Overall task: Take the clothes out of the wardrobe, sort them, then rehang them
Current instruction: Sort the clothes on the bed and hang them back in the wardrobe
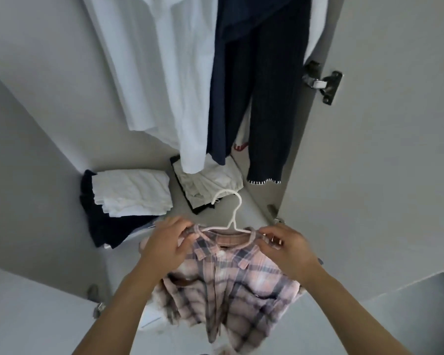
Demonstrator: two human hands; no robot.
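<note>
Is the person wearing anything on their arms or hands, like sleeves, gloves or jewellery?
Both forearms are bare as far as the picture shows: no sleeves, gloves, watch or bracelet. The left hand shows nothing worn. On the right hand one finger has a small pale glint that may be a ring, too small to be sure.

wardrobe floor (223,208), 2 folded clothes piles (131,192)

The pink plaid shirt (231,280) hangs on the white wire hanger (232,213) nearest, between the left hand (164,245) and right hand (289,248); beyond, a folded white cloth stack (132,192) lies left on the wardrobe floor (144,160); hanging white shirts (159,80) left of dark navy trousers (264,98) farther back.
</note>
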